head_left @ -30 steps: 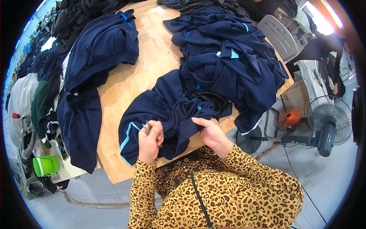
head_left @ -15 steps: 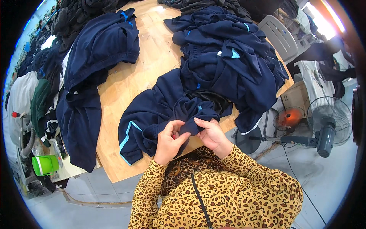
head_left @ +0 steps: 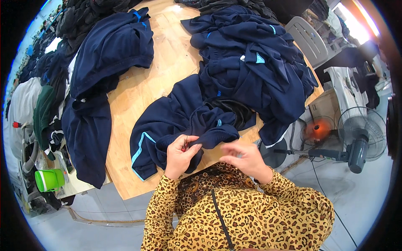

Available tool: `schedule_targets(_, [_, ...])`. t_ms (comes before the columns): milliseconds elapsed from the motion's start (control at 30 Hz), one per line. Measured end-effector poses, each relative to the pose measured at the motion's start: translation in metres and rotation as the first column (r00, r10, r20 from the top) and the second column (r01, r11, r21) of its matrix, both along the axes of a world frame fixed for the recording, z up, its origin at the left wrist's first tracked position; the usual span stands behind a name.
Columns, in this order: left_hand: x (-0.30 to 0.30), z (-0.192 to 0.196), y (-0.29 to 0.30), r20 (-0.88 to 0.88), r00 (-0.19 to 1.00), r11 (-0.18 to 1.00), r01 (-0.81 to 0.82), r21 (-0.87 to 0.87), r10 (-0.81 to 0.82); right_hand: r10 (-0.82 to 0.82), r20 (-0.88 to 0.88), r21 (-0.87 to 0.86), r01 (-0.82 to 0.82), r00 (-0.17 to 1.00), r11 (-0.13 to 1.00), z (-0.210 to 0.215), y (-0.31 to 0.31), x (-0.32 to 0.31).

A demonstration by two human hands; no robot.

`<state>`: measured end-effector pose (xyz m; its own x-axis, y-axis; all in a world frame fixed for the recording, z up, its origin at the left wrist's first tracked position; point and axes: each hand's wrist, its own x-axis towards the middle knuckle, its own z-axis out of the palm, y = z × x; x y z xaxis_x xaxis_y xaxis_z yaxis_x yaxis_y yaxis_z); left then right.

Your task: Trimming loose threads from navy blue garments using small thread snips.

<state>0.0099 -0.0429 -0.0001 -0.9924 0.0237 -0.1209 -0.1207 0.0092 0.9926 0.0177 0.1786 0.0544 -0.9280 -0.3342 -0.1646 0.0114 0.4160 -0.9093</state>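
Left hand (head_left: 181, 151): clenched on a fold of the navy garment (head_left: 184, 121), fingers pinched together; a small dark-and-red item shows between the fingertips, too small to identify.

Right hand (head_left: 245, 158): blurred, fingers spread and loose, grasping nothing, just off the garment's near edge and close to the left hand.

Navy garment: dark blue with light blue piping along one edge, lying crumpled on the near part of the worktop (head_left: 165, 75), its lower hem hanging slightly past the edge. A dark inner lining shows at its right side. How the garment is laid out cannot be made out among the folds.

Worktop: pale wood, near edge and left corner visible; far side hidden under clothing.

Right pile (head_left: 255, 62): heap of similar navy garments with light blue patches, touching the held garment and overhanging the right edge. Individual pieces cannot be counted.

Left pile (head_left: 106, 58): further navy garments, draped over the left edge, well apart from the hands.

Dark clothing (head_left: 83, 16): stacked at the far left corner, partly cut off by the lens rim.

Green cup (head_left: 49, 180): on a low surface left of the worktop, among cluttered items hard to distinguish.

Fan (head_left: 360, 134): standing on the floor to the right, beside an orange-glowing round appliance (head_left: 317, 129) partly behind the worktop edge.

White plastic chair (head_left: 307, 39): far right, partly hidden by the right pile.

Leopard-print sleeves (head_left: 259, 209): the person's own, filling the lower edge.
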Motion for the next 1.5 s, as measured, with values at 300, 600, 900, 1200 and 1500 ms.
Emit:
schedule_targets(300, [0.005, 0.008, -0.001, -0.023, 0.995, 0.994, 0.094, 0.063, -0.092, 0.136, -0.606, 0.211, -0.007, 0.784, 0.978, -0.031, -0.028, -0.037])
schedule_targets(600, [0.003, 0.013, -0.002, 0.04, 0.995, 0.988, 0.09, 0.126, -0.096, 0.095, -0.391, -0.172, -0.173, 0.916, 0.97, -0.041, -0.033, -0.041])
schedule_targets(900, [0.009, 0.009, 0.012, 0.151, 0.988, 0.971, -0.022, 0.239, -0.014, 0.027, 0.218, -0.713, 0.141, 0.975, 0.687, -0.046, -0.048, -0.027])
schedule_targets(1200, [0.004, 0.019, 0.006, 0.089, 0.996, 0.996, -0.041, 0.082, 0.034, 0.042, 0.275, -0.619, 0.143, 0.961, 0.772, -0.054, -0.036, -0.029])
schedule_targets(1500, [-0.023, 0.039, -0.003, -0.401, 0.822, 0.845, 0.168, -0.507, -0.404, 0.143, -0.09, -0.331, -0.165, 0.986, 0.929, -0.056, -0.029, -0.036])
